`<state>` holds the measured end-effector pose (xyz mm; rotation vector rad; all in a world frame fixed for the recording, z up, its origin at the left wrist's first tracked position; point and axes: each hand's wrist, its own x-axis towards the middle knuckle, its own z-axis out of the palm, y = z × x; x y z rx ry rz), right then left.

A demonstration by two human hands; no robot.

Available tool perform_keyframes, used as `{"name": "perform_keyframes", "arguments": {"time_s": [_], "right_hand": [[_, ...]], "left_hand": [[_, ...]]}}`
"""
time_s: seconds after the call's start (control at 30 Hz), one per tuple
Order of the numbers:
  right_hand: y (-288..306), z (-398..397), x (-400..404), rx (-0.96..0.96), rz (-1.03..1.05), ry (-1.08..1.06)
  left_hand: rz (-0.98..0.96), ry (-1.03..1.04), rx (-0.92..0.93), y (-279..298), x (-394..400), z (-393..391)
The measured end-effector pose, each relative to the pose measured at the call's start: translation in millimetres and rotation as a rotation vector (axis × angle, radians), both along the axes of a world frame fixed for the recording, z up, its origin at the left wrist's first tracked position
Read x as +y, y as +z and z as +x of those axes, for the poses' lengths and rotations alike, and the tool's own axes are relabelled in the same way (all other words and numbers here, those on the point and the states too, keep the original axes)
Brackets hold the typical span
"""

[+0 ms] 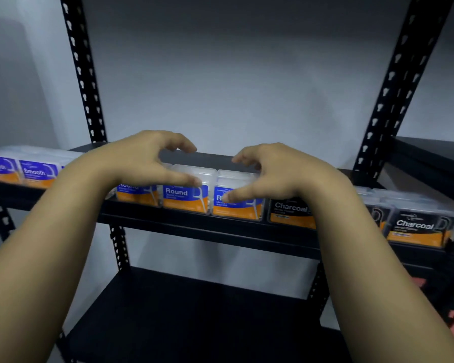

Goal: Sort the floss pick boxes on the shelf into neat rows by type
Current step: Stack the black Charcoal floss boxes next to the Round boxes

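We looked down at a black metal shelf where the floss pick boxes stood in a single front row, grouped by label. At the far left sat the Smooth boxes, blue and orange, 2 of them readable. In the middle stood 3 Round boxes, touching side by side. To the right came the Charcoal boxes, black and orange, with 1 partly hidden behind our right forearm. More clear lids showed behind each front box, though we could not count them.

Our left hand hovered over the leftmost Round box with its fingers curled and spread, the thumb tip reaching the top edge of the middle Round box. Our right hand was held over the rightmost Round box, fingers arched above its clear lid and the thumb crossing its label. Neither hand had closed around anything; both were loose and open, and we could not tell whether the fingertips actually pressed on the lids.

A lower shelf board lay bare below, and a grey wall stood behind the rack.
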<state>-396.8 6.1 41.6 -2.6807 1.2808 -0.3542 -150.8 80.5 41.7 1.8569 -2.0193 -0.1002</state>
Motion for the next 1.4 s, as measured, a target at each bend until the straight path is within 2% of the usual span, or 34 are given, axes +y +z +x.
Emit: {"name": "perform_keyframes", "arguments": {"time_s": [0.17, 0.57, 0.93, 1.17, 1.4], "right_hand": [[0, 14, -2, 0.093, 0.042, -0.085], [3, 26, 8, 0.063, 0.121, -0.217], [4, 32, 2, 0.061, 0.146, -0.212], [1, 38, -7, 0.056, 0.165, -0.181], [0, 43, -10, 0.066, 0.162, -0.189]], "left_hand": [[0.203, -0.119, -0.084, -5, -24, 20], [0.185, -0.345, -0.046, -11, -51, 51], [0.136, -0.348, -0.048, -12, -53, 55], [0.232, -0.262, -0.078, 0, -50, 82], [0.194, -0.3, 0.005, -11, -50, 86]]}}
